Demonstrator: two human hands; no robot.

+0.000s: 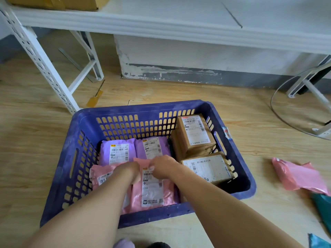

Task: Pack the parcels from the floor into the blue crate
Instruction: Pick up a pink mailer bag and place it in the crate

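Note:
The blue crate (59,179) stands on the wooden floor in front of me. Inside lie two purple mailers (117,149), two brown boxes (194,133) on the right, and two pink mailers at the front. Both my hands are down inside the crate. My left hand (129,171) and my right hand (163,167) pinch the far edge of the labelled pink mailer (152,192). The other pink mailer (102,173) lies partly hidden under my left forearm.
On the floor at the right lie a pink parcel (298,176) and teal parcels (322,203). A white metal shelf (161,20) with slotted legs stands behind the crate. A thin hoop (279,115) lies at the right.

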